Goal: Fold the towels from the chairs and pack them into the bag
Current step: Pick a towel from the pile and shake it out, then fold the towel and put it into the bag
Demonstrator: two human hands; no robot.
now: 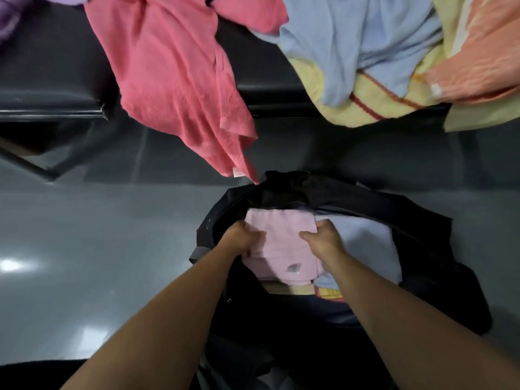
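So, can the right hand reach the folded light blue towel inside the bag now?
Probably yes: the blue towel lies mostly uncovered beside the right hand, though that hand currently grips the pink towel.

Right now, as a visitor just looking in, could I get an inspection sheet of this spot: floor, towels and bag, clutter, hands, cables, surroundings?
Surface: glossy grey floor with light glare.
Job's things: black bag open on the floor; folded pink towel on top inside it, beside a folded light-blue towel. Still unfolded on the chairs: coral towel, blue towel, yellow striped towel, orange towel, and a purple cloth at the frame's corner.
Clutter: nothing seen.
Hands: left hand and right hand both grip the pink towel over the bag.
Cables: nothing seen.
Surroundings: dark chairs behind the bag.
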